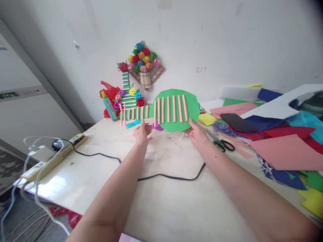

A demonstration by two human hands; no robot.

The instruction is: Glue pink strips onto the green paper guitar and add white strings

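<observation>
Before a pale, scuffed wall (pixel 214 37), I log one counter (pixel 171 205): whitish, smooth, faintly veined. At right, a heap of coloured paper sheets (pixel 287 153). Above the counter's far side, one green guitar-shaped cutout (pixel 171 126), flat, ribbed with pink rolled strips (pixel 168 109). Right hand (pixel 198 132): fingers pinching its rounded edge. Left hand (pixel 141 132): fingers half-curled at its neck; grasp, I cannot tell. Last, black-handled scissors (pixel 222 143).
</observation>
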